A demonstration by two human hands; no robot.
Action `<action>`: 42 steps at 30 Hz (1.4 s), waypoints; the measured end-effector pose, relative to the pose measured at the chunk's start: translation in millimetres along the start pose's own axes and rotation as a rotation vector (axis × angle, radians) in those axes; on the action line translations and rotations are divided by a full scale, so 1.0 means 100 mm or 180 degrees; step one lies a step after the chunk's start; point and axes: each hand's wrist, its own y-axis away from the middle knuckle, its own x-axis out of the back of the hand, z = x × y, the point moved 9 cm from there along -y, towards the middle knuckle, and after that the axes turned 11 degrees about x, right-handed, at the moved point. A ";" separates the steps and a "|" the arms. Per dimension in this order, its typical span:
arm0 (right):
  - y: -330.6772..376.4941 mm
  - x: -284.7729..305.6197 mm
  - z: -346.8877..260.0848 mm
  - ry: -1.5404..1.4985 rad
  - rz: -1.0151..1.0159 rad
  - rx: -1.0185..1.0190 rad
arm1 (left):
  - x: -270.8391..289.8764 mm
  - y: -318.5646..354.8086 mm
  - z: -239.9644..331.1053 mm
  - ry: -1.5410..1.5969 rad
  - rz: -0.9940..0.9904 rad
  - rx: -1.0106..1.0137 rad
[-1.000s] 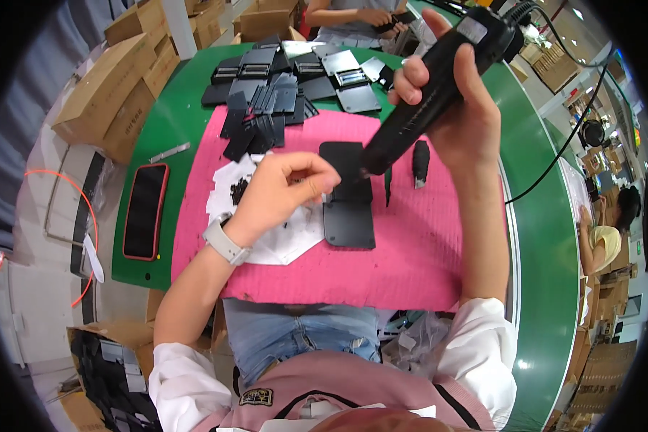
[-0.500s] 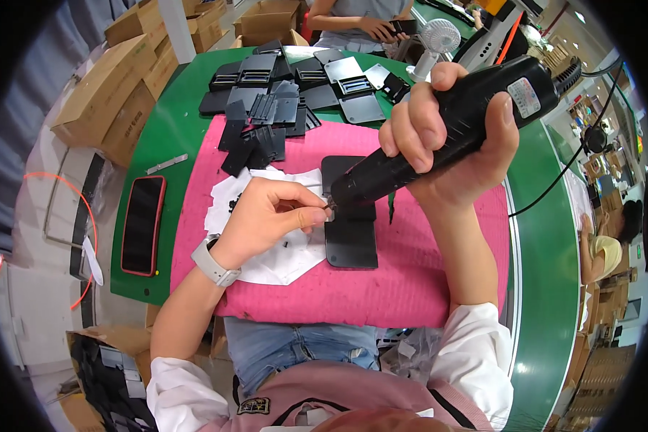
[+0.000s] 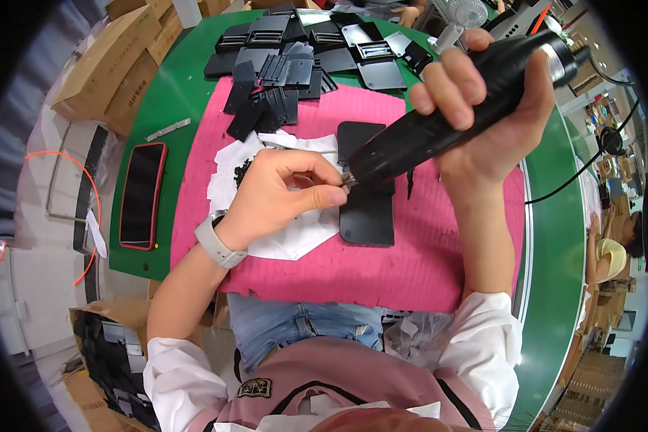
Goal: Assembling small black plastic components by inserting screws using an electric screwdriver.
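Observation:
My right hand point(image 3: 475, 108) is wrapped round a black corded electric screwdriver point(image 3: 410, 137), held tilted with its tip down to the left. At that tip, the thumb and forefinger of my left hand point(image 3: 288, 187) are pinched together; whatever is between them is too small to make out. Just below and behind lies a flat black plastic plate point(image 3: 367, 219), partly hidden by the screwdriver. A white cloth point(image 3: 288, 241) is spread under my left hand, with a pile of tiny black pieces, apparently screws point(image 3: 243, 171), beside my knuckles.
Black plates and brackets point(image 3: 273, 68) are heaped at the back of the pink mat point(image 3: 317, 281). A red-edged phone point(image 3: 142, 194) and a metal strip point(image 3: 169, 129) lie on the green table at left. A small white fan point(image 3: 468, 14) stands back right. The screwdriver's cord point(image 3: 579, 176) hangs at right.
The screwdriver and both hands sit further right and slightly higher in view. The whole scene has shifted upward as the view tilted down. The left finger pinch stays at the screwdriver's tip.

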 end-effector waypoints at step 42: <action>0.20 -0.33 0.38 0.1453 -0.1523 -0.0097 | -0.24 -0.17 -0.46 -0.0653 -0.0121 0.1384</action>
